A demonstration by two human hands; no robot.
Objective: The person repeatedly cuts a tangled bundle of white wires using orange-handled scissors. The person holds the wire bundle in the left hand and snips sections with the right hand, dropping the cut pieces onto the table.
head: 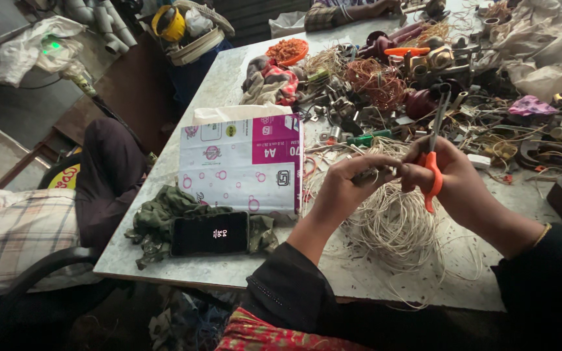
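While right hand (pixel 453 179) grips orange-handled scissors (pixel 433 153), left hand (pixel 352 182) pinches pale wire (pixel 395 224).

One pair of scissors (pixel 432 162), orange-handled, centre right. One phone (pixel 210 233), lower left of centre. One paper ream (pixel 245 164), centre. One orange bowl (pixel 288 51), top centre. One green screwdriver (pixel 367 137), centre.

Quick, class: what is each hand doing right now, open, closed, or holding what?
Left hand: closed, pinching a small grey metal piece over the pale tangled wire bundle.
Right hand: closed on orange-handled scissors, blades pointing up.
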